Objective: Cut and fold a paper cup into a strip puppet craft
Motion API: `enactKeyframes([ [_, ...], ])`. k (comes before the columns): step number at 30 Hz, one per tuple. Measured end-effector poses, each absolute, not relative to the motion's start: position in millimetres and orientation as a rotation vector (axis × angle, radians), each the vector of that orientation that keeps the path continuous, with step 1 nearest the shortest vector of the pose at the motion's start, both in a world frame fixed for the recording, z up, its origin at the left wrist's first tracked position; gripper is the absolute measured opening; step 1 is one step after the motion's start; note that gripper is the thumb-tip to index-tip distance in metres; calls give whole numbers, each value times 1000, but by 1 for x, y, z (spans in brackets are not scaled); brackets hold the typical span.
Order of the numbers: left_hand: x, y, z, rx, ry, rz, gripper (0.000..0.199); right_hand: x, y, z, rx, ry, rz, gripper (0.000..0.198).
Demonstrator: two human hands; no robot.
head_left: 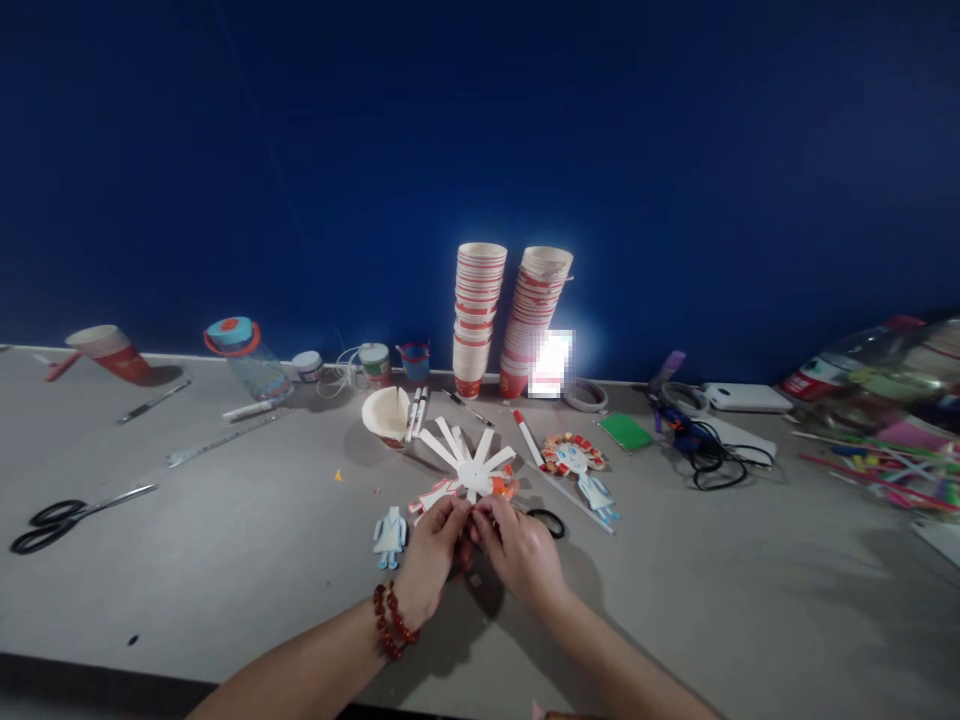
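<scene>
Fingers point(452, 510), left hand point(424, 562) and right hand point(529, 558): tips together, seemingly pinching strip point(472, 494) of paper cutout point(474, 472) | toward desk point(255, 560) near edge | care: support strip's base

White glare shows above the dim, shadowed table point(247, 560), blurred at right.
</scene>
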State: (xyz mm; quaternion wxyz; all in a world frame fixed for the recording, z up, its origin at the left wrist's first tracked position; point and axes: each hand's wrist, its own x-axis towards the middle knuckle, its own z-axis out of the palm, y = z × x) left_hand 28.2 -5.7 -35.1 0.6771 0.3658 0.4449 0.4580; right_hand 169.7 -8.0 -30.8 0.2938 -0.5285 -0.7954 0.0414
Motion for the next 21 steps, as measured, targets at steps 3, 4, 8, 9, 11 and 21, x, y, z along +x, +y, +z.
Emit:
enactKeyframes([
  [3,29,-5,-38,832,1007,1057,43,169,-8,-30,-1329,-2164,-28,28],
  [4,29,-5,-38,833,1015,1072,43,169,-8,-29,-1293,-2175,-72,28],
  [8,30,-4,-40,816,1029,1103,43,169,-7,-27,-1184,-2199,-189,25],
  [9,30,-4,-40,801,1014,1100,43,170,-7,-27,-1178,-2201,-209,25],
  [11,30,-4,-38,763,974,1091,42,171,-6,-27,-1176,-2202,-235,26],
  [21,30,-5,-36,769,938,1111,37,177,-4,-22,-1029,-2205,-209,22],
])
